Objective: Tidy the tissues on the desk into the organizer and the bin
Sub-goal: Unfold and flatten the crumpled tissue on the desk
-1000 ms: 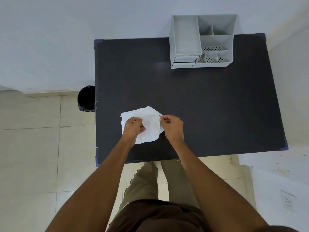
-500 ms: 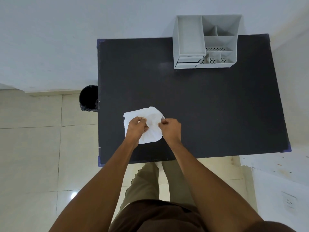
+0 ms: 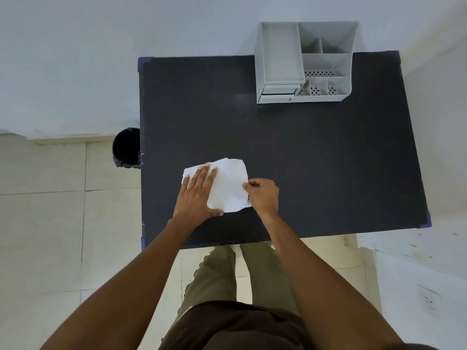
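Left hand [image 3: 198,195] lies flat, fingers spread, pinning a white tissue [image 3: 228,186] on the black worktop [image 3: 316,152]; right hand [image 3: 264,195] pinches its edge. Organizer [image 3: 304,63] looks empty (bin [image 3: 126,147] too dark to tell).

Hiding the left part of the white crumpled paper tissue [image 3: 228,188] under the flat left hand [image 3: 197,198]. Tucking the round black bin [image 3: 125,147] partly behind the dark rectangular desk's [image 3: 303,152] edge. Running off the bottom edge: both forearms.
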